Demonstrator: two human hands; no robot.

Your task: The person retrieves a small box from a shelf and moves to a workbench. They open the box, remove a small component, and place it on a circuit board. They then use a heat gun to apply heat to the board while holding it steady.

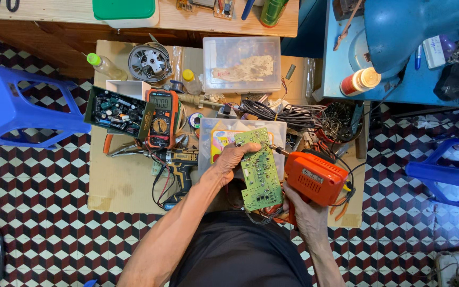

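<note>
My left hand grips the upper left edge of a green circuit board, holding it upright over my lap. My right hand is wrapped round the handle of an orange soldering gun. The gun's thin metal tip touches the board's right edge near the top. Loose wires hang from the bottom of the board.
A low cardboard-covered table holds an orange multimeter, a box of components, a cordless drill, pliers, clear plastic boxes, a motor and tangled cables. Blue stools stand left and right. A lit lamp sits upper right.
</note>
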